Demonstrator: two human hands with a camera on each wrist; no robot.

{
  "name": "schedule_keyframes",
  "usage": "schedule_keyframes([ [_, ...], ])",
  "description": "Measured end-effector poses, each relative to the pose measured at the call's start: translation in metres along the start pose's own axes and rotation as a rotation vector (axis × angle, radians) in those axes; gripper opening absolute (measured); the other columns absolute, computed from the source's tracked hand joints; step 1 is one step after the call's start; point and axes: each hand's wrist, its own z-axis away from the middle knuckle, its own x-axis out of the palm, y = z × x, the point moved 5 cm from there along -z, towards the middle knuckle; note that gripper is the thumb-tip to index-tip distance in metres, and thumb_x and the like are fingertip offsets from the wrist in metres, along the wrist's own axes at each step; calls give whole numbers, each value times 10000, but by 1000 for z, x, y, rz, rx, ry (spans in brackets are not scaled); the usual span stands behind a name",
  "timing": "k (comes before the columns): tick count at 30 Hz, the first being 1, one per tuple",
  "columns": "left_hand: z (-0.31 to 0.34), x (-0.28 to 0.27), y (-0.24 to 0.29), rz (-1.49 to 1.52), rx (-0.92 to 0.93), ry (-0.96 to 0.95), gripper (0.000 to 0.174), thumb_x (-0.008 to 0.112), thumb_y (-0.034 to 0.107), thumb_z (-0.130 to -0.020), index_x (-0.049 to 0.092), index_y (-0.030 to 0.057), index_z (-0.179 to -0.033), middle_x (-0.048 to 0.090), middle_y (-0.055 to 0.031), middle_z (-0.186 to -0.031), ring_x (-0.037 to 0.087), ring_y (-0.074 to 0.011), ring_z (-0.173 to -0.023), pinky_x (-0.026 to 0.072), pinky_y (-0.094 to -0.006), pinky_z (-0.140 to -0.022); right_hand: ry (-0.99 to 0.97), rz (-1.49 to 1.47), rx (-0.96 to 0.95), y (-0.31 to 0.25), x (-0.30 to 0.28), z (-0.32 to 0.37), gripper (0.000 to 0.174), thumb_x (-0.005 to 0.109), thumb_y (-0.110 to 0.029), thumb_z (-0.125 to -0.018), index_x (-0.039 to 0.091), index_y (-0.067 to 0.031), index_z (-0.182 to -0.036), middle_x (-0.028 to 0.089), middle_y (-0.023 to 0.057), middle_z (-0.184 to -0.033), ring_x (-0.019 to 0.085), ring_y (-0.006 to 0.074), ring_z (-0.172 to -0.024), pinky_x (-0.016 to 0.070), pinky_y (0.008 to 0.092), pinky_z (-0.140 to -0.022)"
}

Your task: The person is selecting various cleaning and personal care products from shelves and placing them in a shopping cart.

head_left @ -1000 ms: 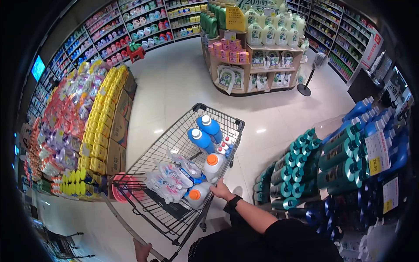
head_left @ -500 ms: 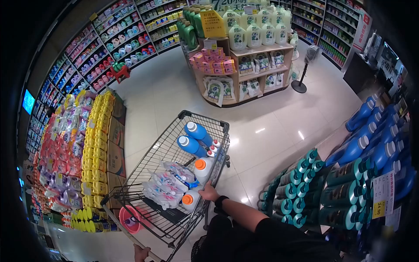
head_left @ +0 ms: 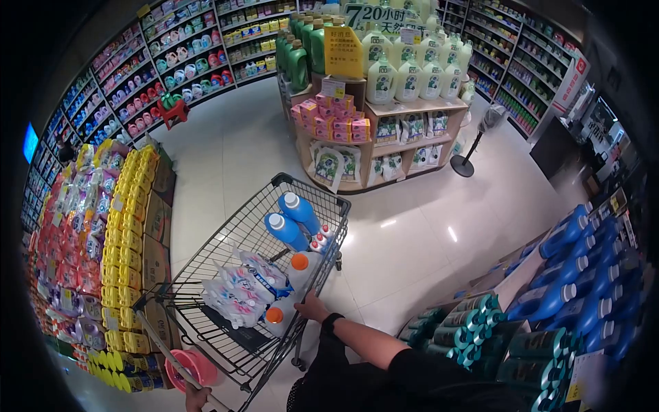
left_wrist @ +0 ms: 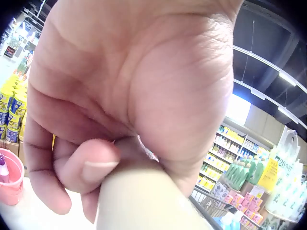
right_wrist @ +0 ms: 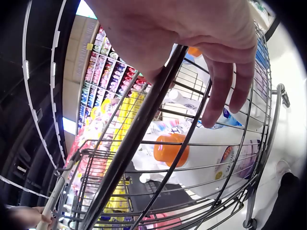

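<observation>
A wire shopping cart [head_left: 343, 204] stands in front of the person. My left hand [head_left: 196, 396] curls round its pale push handle [left_wrist: 139, 196]. With fingers hooked over the wires, my right hand [head_left: 312, 309] grips the dark side rim [right_wrist: 139, 129]. Just inside that side are two white bottles with orange caps [right_wrist: 172, 150], one close below the right hand's fingers. Plastic-wrapped packs [head_left: 237, 288] lie in the cart's middle. Farther forward are two blue bottles [head_left: 299, 211] with white caps, and small white bottles with red caps [head_left: 320, 242] beside them.
Stacked yellow containers [head_left: 127, 240] line the left; a pink bucket [head_left: 195, 371] is on the floor there. Teal pump bottles [head_left: 473, 316] and blue jugs [head_left: 583, 275] are close on the right. Ahead stand a wooden display shelf [head_left: 412, 144] and a black-based stand [head_left: 463, 166].
In the head view the cart has shifted to the left, and more of the pink bucket shows. The display ahead appears larger. Both hands keep their holds on the cart.
</observation>
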Motion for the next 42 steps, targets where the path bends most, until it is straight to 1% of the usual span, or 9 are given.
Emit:
schedule_keyframes([
  [3,-21,7,46,88,37,-80,918,768,142,-616,265,-6,-1370,536,-149,-1180,583,-247,-1043,512,-347,-839,-156,-218,28,-2,-1,-39,919,641,-362,-825,138,265,-1270,626,354,-954,647,451,-914,518,449,-807],
  [10,-109,-2,101,-76,87,105,627,646,-13,-607,381,34,-1174,524,-96,-930,590,-197,-801,527,-312,-634,-57,-88,46,-43,-18,-103,947,651,-350,-818,100,272,-1274,627,356,-956,646,453,-916,520,435,-807],
  [12,-134,-13,88,-232,194,130,549,647,-15,-607,401,30,-1096,521,-87,-868,571,-199,-771,510,-323,-620,57,-95,-14,-48,-18,-126,630,653,-250,-823,276,169,-1105,620,175,-700,655,247,-581,532,357,-556],
  [15,-160,-15,95,-229,54,131,548,653,-4,-607,396,24,-1089,519,-86,-853,557,-199,-707,486,-316,-567,-85,-172,82,-65,-31,-147,953,652,-342,-814,87,273,-1273,624,366,-957,641,457,-927,517,437,-813],
  [26,-182,14,175,-274,-63,184,704,711,65,-596,428,23,-1239,549,-107,-951,590,-234,-800,511,-354,-695,-387,-468,183,-79,-75,-246,851,690,-350,-823,226,241,-1222,630,220,-905,670,243,-710,535,357,-555],
  [28,-190,11,149,-467,-40,327,764,699,53,-630,391,20,-1328,571,-128,-994,622,-260,-832,511,-355,-694,-236,-476,202,-73,-118,-286,752,680,-333,-834,293,177,-1228,624,240,-1019,671,307,-812,542,389,-705],
  [31,-156,49,231,-412,-121,507,661,662,49,-732,425,19,-1349,614,-169,-1013,644,-291,-862,511,-375,-701,187,-337,37,-74,-193,-336,668,657,-330,-845,326,112,-1221,639,281,-987,656,404,-909,498,437,-864],
  [36,-155,112,304,-422,77,864,382,646,123,-837,559,-24,-1180,635,-160,-1024,626,-269,-896,504,-346,-752,6,-36,-64,-63,-219,-432,590,654,-336,-843,392,98,-1144,647,302,-943,659,426,-913,517,454,-827],
  [42,-264,358,469,-232,341,353,421,773,111,-727,587,4,-1089,595,-178,-1097,571,-336,-1028,433,-411,-922,-189,-391,-13,-79,-205,-465,385,614,-220,-890,445,106,-1007,666,212,-779,687,281,-614,556,377,-626],
])
